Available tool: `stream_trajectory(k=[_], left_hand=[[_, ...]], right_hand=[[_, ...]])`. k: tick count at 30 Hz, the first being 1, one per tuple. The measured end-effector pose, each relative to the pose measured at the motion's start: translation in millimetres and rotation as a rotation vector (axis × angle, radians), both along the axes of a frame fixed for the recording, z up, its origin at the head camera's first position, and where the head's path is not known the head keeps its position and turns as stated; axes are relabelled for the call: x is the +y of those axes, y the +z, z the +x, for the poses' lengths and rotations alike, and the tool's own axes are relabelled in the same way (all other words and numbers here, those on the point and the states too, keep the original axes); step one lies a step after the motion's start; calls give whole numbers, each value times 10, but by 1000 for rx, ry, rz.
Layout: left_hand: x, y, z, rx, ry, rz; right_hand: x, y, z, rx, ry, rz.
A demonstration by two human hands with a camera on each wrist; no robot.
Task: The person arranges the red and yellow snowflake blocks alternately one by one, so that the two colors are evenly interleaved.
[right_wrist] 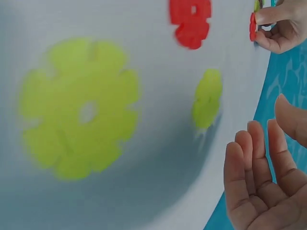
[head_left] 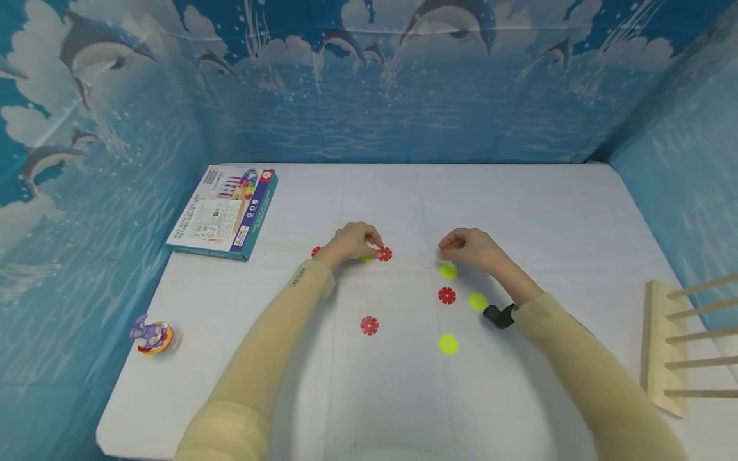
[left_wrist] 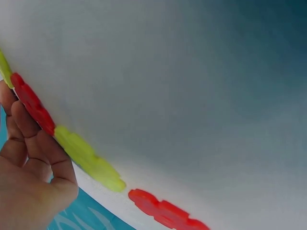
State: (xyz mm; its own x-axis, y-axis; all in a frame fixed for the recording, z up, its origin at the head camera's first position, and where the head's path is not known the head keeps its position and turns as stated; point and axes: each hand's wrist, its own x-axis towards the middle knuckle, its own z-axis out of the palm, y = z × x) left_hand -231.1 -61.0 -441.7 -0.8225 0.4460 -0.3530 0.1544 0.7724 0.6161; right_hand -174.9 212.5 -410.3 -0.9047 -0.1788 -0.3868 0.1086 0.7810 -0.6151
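My left hand (head_left: pixel 350 244) pinches the edge of a red notched plastic disc (head_left: pixel 386 257) between thumb and fingertips. A yellow disc (head_left: pixel 368 259) adjoins it, and the left wrist view shows more red (left_wrist: pixel 31 103) and yellow (left_wrist: pixel 91 158) discs in a row beside the fingers. Part of that row is hidden under the hand in the head view. My right hand (head_left: pixel 471 248) hovers over the table with fingers loosely bent and thumb apart, holding nothing. Just below it lies a yellow disc (head_left: pixel 448 271), with a red disc (head_left: pixel 446 291) nearer me.
More loose discs lie nearer me, a red one (head_left: pixel 369 320) and a yellow one (head_left: pixel 448 344). A printed box (head_left: pixel 216 214) is at the back left, a small purple toy (head_left: pixel 151 336) at the left edge. A wooden rack (head_left: pixel 663 349) stands at the right.
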Motion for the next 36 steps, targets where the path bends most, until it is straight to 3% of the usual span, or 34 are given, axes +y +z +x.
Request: stream_trajectory(k=[13, 20, 36], left_hand=[[-16, -21, 6, 9, -5, 11], [-11, -52, -2, 7, -3, 12], [12, -52, -14, 8, 2, 1]], right_hand=[[135, -128, 129, -85, 67, 27], [134, -190, 162, -49, 85, 23], [114, -219, 168, -20, 43, 46]])
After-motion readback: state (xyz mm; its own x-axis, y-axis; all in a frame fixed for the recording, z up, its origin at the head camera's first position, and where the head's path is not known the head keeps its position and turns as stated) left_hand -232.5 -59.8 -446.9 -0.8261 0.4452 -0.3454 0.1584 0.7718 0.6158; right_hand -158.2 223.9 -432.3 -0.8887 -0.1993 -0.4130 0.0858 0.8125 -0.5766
